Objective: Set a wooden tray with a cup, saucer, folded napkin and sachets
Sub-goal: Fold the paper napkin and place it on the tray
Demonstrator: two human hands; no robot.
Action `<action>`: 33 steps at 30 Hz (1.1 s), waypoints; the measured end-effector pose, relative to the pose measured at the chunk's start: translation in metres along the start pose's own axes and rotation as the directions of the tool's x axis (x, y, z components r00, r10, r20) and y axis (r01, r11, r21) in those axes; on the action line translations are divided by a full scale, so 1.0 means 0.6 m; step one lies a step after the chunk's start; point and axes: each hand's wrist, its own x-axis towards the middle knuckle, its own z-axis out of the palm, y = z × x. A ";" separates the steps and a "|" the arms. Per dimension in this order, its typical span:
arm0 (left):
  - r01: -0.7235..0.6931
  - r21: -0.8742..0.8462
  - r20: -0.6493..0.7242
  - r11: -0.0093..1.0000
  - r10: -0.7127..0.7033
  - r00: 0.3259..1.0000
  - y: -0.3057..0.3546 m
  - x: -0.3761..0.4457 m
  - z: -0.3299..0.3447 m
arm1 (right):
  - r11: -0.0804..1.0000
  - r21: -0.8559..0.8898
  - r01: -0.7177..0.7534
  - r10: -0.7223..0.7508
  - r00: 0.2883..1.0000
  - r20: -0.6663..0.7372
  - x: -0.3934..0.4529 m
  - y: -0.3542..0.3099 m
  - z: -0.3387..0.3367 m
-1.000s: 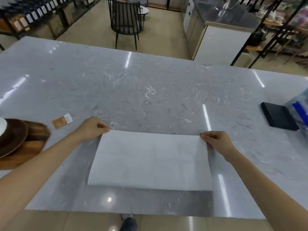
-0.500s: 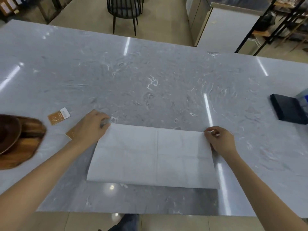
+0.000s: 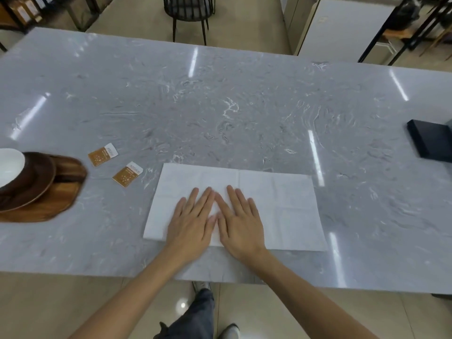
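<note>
A white napkin (image 3: 276,204), folded into a wide rectangle, lies flat on the grey marble table (image 3: 220,106) near its front edge. My left hand (image 3: 193,218) and my right hand (image 3: 238,221) rest side by side on its middle, palms down, fingers spread, holding nothing. Two orange-and-white sachets (image 3: 102,155) (image 3: 127,174) lie on the table left of the napkin. At the far left edge a wooden tray (image 3: 66,192) carries a dark wooden saucer (image 3: 36,182) with a white cup (image 3: 9,165), cut off by the frame.
A black flat box (image 3: 430,140) lies at the table's right edge. A black chair (image 3: 187,13) stands beyond the far side, with a white counter (image 3: 342,28) and dark shelving behind. My legs and shoes show below the front edge.
Both hands let go of the napkin's far corners and came together flat on its middle. The second sachet, hidden under my left hand before, is now uncovered.
</note>
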 end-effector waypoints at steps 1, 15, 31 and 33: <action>0.006 0.023 -0.025 1.000 -0.005 1.000 -0.008 -0.007 0.004 | 1.000 -0.018 -0.012 0.011 1.000 -0.006 -0.004 0.005 0.000; 0.176 0.028 -0.059 0.984 -0.174 0.983 -0.090 -0.038 -0.009 | 0.925 -0.143 -0.353 0.356 0.934 -0.007 -0.092 0.257 -0.107; 0.310 0.012 0.013 0.951 -0.311 0.950 -0.025 -0.119 -0.008 | 0.937 -0.085 -0.340 0.342 0.940 0.009 -0.162 0.171 -0.076; 0.323 0.073 0.017 0.943 -0.325 0.945 -0.009 -0.139 -0.013 | 0.947 -0.105 -0.305 0.312 0.948 0.057 -0.130 0.206 -0.090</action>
